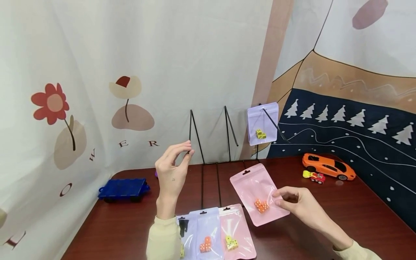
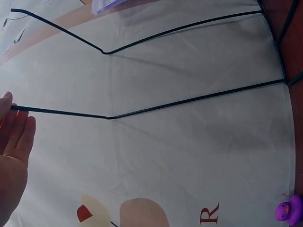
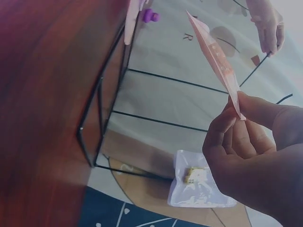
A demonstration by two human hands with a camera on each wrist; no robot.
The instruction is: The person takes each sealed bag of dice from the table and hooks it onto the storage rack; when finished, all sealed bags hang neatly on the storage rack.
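My left hand (image 1: pixel 171 167) pinches the free end of the leftmost prong of a black wire rack (image 1: pixel 196 133); the left wrist view shows that prong (image 2: pixel 61 112) running to the thumb and fingertips. Between thumb and fingers, my right hand (image 1: pixel 300 205) grips the lower right edge of a pink zip bag (image 1: pixel 251 184) with orange dice inside. This bag tilts over the table, its hang hole at the top. A lilac bag (image 1: pixel 271 112) with yellow dice hangs on the rack's right prong. The middle prong (image 1: pixel 231 124) bears nothing.
At the front lie a pink bag (image 1: pixel 242 227) with yellow dice, a lilac bag (image 1: pixel 212 220) with orange dice, and another lilac bag (image 1: pixel 191 236) partly behind my left sleeve. A blue toy wagon (image 1: pixel 123 188) stands left; an orange car (image 1: pixel 328 166) and small red-yellow toy (image 1: pixel 313 176) stand right.
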